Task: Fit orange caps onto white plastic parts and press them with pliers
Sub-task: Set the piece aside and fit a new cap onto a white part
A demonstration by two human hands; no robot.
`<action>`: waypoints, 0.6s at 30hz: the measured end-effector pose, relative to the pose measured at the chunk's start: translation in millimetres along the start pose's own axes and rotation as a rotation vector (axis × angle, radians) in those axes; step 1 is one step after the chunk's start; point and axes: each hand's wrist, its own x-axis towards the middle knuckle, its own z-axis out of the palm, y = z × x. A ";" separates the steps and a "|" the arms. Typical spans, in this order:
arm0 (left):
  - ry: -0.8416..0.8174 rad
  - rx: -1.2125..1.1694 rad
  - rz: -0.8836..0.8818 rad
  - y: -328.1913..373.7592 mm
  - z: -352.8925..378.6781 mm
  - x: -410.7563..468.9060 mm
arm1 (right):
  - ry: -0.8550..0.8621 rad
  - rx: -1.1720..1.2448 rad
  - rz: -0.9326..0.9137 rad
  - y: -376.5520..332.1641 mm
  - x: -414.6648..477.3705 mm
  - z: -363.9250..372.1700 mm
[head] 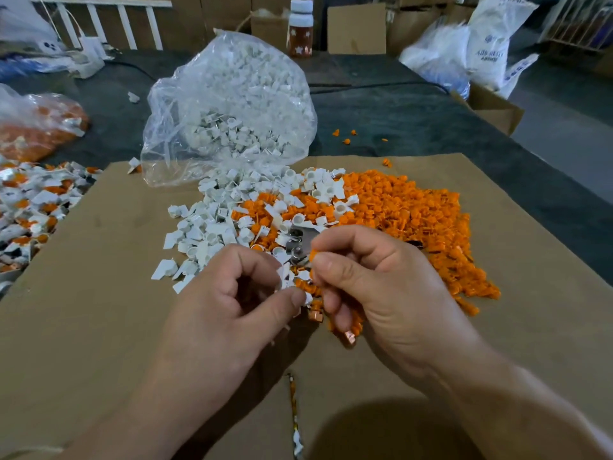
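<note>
A warehouse-like packing workshop: stacked brown cardboard boxes (356, 28) along the frame's top, clear plastic bag of white parts (232, 104) mid-frame.

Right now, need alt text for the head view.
Two bare hands meet over a cardboard sheet: the left hand pinches a white plastic part, the right hand pinches an orange cap while holding pliers. Behind them lie heaps of white parts and orange caps, and a clear bag of white parts.

Matt brown cardboard (99, 293) carries smooth white plastic parts (205, 227) and matt orange plastic caps (414, 207), dull grey metal pliers (300, 240) among them, a glossy, crinkled clear plastic bag (232, 94) at its far edge
</note>
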 end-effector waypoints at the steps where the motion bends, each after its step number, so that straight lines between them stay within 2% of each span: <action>1: 0.001 -0.038 -0.006 1.4 0.4 -0.2 | -0.022 0.031 0.013 0.0 -0.1 0.3; 5: -0.032 -0.066 -0.015 2.5 -0.9 -0.7 | -0.092 0.129 0.029 -3.0 -0.4 1.3; 10: -0.038 -0.037 -0.030 3.5 -3.5 -1.1 | -0.105 0.128 0.060 -4.7 -1.4 1.9; 12: -0.013 -0.054 -0.034 3.6 -4.0 -0.8 | -0.075 0.032 0.053 -4.2 -2.5 3.1; 16: -0.031 -0.148 -0.080 -0.3 -4.1 1.0 | -0.022 -0.345 -0.030 0.2 -7.2 7.3; 18: -0.036 -0.248 -0.113 -2.7 -4.0 2.3 | -0.029 -0.358 -0.042 0.5 -9.6 11.0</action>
